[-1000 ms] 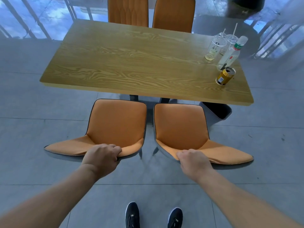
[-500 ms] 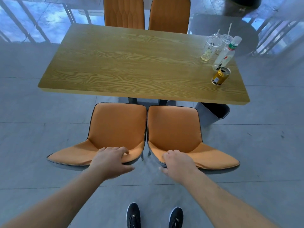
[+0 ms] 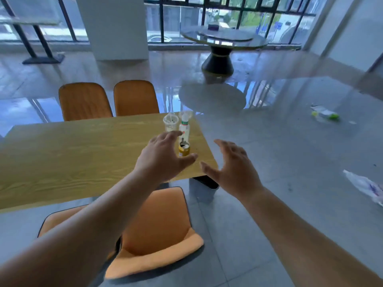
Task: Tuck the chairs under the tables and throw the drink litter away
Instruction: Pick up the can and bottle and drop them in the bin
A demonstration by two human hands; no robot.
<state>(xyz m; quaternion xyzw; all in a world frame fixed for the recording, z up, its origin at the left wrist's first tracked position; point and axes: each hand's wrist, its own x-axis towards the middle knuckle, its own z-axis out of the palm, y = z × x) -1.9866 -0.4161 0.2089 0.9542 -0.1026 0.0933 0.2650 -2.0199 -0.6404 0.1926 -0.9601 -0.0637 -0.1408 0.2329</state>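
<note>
On the wooden table (image 3: 72, 158), at its right end, stand a gold can (image 3: 184, 149), a white bottle with a green band (image 3: 184, 129) and a clear plastic cup (image 3: 170, 123). My left hand (image 3: 163, 156) hovers open over the table just left of the can, not touching it. Off the table's right corner, my right hand (image 3: 232, 164) is open with fingers spread. Two near orange chairs (image 3: 157, 230) sit partly under the table, below my arms. Two far orange chairs (image 3: 107, 100) stand tucked at the far side.
A grey bin (image 3: 204, 188) stands on the floor by the table's right corner. Litter lies on the floor at right: a plastic bag (image 3: 366, 188) and a crumpled bottle (image 3: 324, 115). A round glass table (image 3: 223, 41) stands farther back, near the windows.
Both hands have left the near chairs' backs and risen over the table's right end, open. The view has lifted and turned right, and the chairs sit closer under the table.
</note>
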